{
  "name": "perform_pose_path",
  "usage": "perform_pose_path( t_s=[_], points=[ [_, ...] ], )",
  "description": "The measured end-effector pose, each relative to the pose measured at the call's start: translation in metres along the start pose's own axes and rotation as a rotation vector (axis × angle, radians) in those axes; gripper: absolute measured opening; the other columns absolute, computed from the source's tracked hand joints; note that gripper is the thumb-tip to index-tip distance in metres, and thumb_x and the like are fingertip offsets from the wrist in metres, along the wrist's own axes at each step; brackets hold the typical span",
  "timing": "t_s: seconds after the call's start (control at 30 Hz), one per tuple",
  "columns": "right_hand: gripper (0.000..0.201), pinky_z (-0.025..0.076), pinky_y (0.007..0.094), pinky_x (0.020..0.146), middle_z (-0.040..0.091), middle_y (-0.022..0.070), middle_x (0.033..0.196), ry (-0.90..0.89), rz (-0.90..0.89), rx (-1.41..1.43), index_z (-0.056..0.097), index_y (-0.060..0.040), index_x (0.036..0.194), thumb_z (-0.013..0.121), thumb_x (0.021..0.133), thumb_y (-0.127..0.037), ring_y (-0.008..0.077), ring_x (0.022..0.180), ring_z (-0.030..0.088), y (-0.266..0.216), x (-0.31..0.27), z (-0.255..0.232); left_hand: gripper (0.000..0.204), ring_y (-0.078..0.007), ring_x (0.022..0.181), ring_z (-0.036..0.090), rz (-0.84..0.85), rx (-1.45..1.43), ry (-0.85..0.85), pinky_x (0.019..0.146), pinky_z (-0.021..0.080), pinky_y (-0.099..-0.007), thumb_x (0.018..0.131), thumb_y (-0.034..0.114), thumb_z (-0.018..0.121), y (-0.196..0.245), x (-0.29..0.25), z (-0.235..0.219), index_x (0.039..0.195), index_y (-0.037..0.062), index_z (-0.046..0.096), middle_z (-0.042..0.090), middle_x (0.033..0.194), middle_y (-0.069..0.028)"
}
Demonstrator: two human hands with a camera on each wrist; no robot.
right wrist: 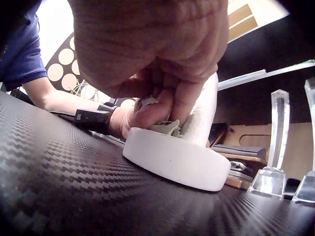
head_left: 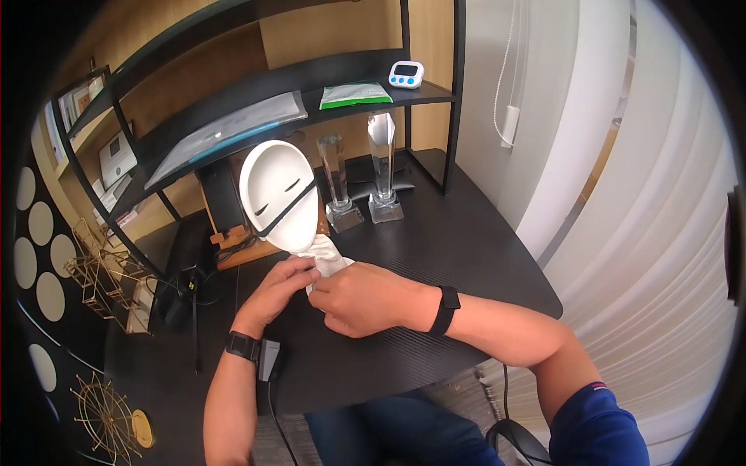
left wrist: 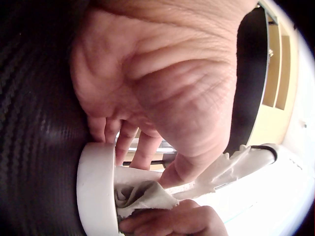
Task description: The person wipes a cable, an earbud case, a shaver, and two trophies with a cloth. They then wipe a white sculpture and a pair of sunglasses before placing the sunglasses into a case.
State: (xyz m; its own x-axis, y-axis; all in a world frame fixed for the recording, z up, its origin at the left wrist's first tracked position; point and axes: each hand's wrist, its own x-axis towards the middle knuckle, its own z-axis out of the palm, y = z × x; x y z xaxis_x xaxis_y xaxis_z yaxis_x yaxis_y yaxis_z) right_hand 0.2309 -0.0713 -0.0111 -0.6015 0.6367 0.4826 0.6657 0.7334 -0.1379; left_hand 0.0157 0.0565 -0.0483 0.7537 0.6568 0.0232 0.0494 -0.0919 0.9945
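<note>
A white mask-faced ornament [head_left: 280, 194] stands on the desk, leaning slightly, with two dark slit eyes and a black band across it. Its ruffled neck [head_left: 322, 250] runs down to a thick round base [right wrist: 177, 162]. My left hand [head_left: 272, 295] holds the lower stem, thumb on one side and fingers on the other, as the left wrist view shows. Just above the base, my right hand [head_left: 361, 299] pinches a crumpled greyish cloth [left wrist: 142, 196] against the ornament. In the head view both hands hide the base and most of the cloth.
Two clear crystal trophies [head_left: 383, 175] stand right of the ornament. Behind, a black shelf holds a white timer [head_left: 406, 74], a green-and-white packet [head_left: 356, 95] and a plastic sleeve [head_left: 233, 128]. At left are a golden wire ornament [head_left: 97, 268] and a small golden Ferris wheel [head_left: 109, 415].
</note>
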Motion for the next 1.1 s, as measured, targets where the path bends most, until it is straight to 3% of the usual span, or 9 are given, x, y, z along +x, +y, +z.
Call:
perform_pose_path(
  t_s=[0.07, 0.77, 0.9, 1.1],
  points=[
    [0.016, 0.062, 0.0473, 0.073, 0.071, 0.0126, 0.089, -0.006, -0.014, -0.012, 0.068, -0.0014, 0.092, 0.074, 0.088, -0.016, 0.0349, 0.082, 0.076, 0.0, -0.002, 0.0, 0.036, -0.0154, 0.116, 0.059, -0.001, -0.012, 0.033, 0.102, 0.046, -0.0308, 0.106, 0.023, 0.073, 0.003, -0.002, 0.003, 0.128, -0.0043, 0.073, 0.065, 0.119, -0.0054],
    [0.017, 0.062, 0.0466, 0.075, 0.072, 0.0123, 0.09, -0.024, -0.005, -0.023, 0.068, -0.0011, 0.093, 0.074, 0.089, -0.016, 0.0342, 0.084, 0.076, -0.002, -0.001, 0.0, 0.039, -0.0177, 0.121, 0.061, 0.003, 0.047, 0.013, 0.107, 0.045, -0.0314, 0.105, 0.028, 0.073, 0.01, -0.004, 0.005, 0.128, -0.004, 0.074, 0.067, 0.124, -0.0076],
    [0.015, 0.062, 0.0473, 0.075, 0.072, 0.0124, 0.091, -0.01, -0.033, -0.027, 0.067, -0.0024, 0.092, 0.074, 0.088, -0.015, 0.0353, 0.082, 0.075, 0.0, -0.002, 0.001, 0.043, -0.0155, 0.122, 0.063, -0.019, 0.029, -0.014, 0.107, 0.048, -0.0306, 0.104, 0.026, 0.078, 0.002, -0.001, 0.002, 0.133, -0.0049, 0.071, 0.067, 0.125, -0.0072],
    [0.008, 0.057, 0.0463, 0.066, 0.067, 0.0107, 0.079, 0.094, -0.096, 0.217, 0.062, -0.0047, 0.081, 0.07, 0.081, -0.007, 0.0372, 0.073, 0.07, 0.005, -0.002, -0.007, 0.045, -0.0107, 0.121, 0.066, 0.015, 0.039, -0.018, 0.101, 0.054, -0.0262, 0.1, 0.017, 0.084, 0.002, 0.0, 0.006, 0.136, -0.0056, 0.069, 0.069, 0.123, -0.004]
  ],
)
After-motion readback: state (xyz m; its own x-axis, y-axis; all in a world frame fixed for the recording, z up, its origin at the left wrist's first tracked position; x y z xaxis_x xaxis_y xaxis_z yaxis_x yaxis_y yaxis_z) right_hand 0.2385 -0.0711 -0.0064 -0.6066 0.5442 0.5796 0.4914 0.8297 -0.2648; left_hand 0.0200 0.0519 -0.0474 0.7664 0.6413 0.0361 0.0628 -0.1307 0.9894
